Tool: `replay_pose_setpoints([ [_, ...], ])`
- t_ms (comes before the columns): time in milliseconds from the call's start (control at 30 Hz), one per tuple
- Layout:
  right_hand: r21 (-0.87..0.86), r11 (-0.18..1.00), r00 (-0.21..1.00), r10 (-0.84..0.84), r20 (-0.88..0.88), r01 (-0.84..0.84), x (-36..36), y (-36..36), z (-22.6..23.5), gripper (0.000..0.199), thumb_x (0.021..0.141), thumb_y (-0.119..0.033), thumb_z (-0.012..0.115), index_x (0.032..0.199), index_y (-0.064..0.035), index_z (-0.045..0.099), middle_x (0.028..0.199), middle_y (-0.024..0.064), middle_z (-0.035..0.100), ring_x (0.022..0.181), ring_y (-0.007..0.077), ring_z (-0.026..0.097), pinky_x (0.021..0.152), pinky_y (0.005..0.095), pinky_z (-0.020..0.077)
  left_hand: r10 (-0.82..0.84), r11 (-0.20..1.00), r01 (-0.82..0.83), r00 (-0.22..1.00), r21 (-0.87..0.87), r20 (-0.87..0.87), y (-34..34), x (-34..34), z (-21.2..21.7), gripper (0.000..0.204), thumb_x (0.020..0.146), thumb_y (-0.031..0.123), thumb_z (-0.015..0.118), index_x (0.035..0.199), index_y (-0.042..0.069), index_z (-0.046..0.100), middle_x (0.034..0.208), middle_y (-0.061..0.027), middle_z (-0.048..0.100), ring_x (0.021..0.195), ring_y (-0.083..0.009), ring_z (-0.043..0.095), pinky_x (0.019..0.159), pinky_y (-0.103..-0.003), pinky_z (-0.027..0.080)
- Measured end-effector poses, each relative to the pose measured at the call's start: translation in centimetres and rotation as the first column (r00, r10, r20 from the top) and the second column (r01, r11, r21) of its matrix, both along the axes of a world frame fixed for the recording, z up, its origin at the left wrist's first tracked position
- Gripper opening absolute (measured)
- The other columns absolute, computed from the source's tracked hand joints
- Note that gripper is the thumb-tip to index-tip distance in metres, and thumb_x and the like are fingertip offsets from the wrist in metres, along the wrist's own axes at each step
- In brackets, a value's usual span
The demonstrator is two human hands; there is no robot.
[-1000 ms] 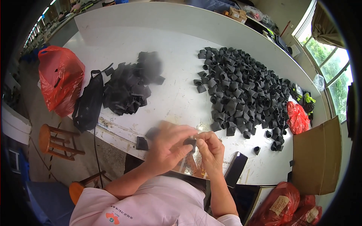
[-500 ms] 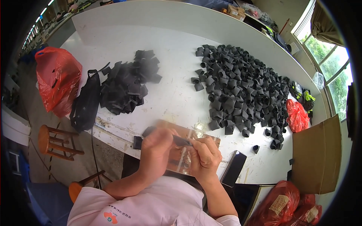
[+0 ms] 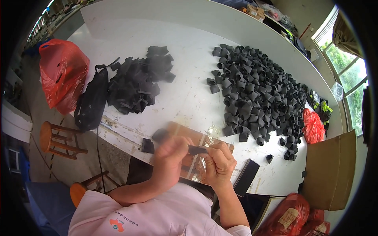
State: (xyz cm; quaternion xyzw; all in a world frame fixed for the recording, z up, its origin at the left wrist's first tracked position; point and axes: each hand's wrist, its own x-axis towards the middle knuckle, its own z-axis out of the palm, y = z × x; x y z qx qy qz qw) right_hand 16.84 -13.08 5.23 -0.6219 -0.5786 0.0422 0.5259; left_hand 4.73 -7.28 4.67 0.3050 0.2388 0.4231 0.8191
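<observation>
My left hand (image 3: pixel 172 152), slightly blurred, and my right hand (image 3: pixel 220 159) meet over a brown board (image 3: pixel 182 130) partly covered with clear tape. Between them stretches a small dark fabric piece (image 3: pixel 197 150), pinched at its right end by my right fingers and at its left end by my left. Beside my left hand lie a black fabric piece (image 3: pixel 148 146) and another blurred dark piece (image 3: pixel 160 135). Flat black pieces form a pile (image 3: pixel 132 88) at the far left. A larger pile of folded, loop-shaped black pieces (image 3: pixel 256 90) spreads over the right of the table.
A black phone (image 3: pixel 247 177) lies right of the board. Red plastic bags (image 3: pixel 65 74) and a black bag (image 3: pixel 92 100) sit at the left edge. A cardboard sheet (image 3: pixel 330 171) and a red bag (image 3: pixel 314 126) stand right. Wooden stools (image 3: pixel 59 137) are on the floor.
The view has shifted slightly, so the table things appear moved a little. Both hands still hold the dark fabric piece, and more of it shows between them.
</observation>
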Motion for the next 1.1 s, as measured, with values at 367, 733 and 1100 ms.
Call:
replay_pose_setpoints([
  [367, -0.021, 0.980, 0.542, -0.128, -0.831, 0.200, 3.7, 0.8, 2.5, 0.030, 0.090, -0.024, 0.048, 0.082, 0.0026, 0.059, 0.062, 0.0023, 0.053, 0.052, 0.0070, 0.045, 0.048, 0.0205, 0.0372, 0.275, 0.743, 0.250, 0.731, 0.620, -0.624, 2.1, -2.6, -5.0, 0.020, 0.075, -0.002, 0.056, 0.094, 0.000, 0.050, 0.088, -0.0082, 0.053, 0.077, -0.0130, 0.052, 0.072, -0.023, 0.042],
  [733, -0.511, 0.835, 0.675, -0.257, -0.692, -0.206, -2.9, -4.8, -6.9, 0.036, 0.087, -0.032, 0.053, 0.083, 0.0031, 0.060, 0.063, 0.0015, 0.054, 0.055, 0.0067, 0.047, 0.051, 0.0198, 0.0395, 0.642, 0.286, 0.669, 0.398, 0.686, -0.655, 2.1, -2.8, -11.6, 0.012, 0.069, 0.001, 0.062, 0.075, 0.002, 0.052, 0.083, -0.0099, 0.050, 0.083, -0.0286, 0.049, 0.071, -0.035, 0.041],
  [1100, -0.094, 0.995, 0.435, -0.072, -0.898, -0.029, -3.7, -3.2, -5.8, 0.013, 0.084, -0.012, 0.058, 0.085, 0.0007, 0.060, 0.083, 0.0013, 0.057, 0.076, 0.0072, 0.049, 0.065, 0.0196, 0.0394, 0.395, 0.560, 0.173, 0.804, 0.811, -0.444, -2.5, -1.6, -4.6, 0.016, 0.068, -0.002, 0.065, 0.082, 0.002, 0.058, 0.077, -0.0061, 0.053, 0.061, -0.0122, 0.050, 0.051, -0.024, 0.041],
])
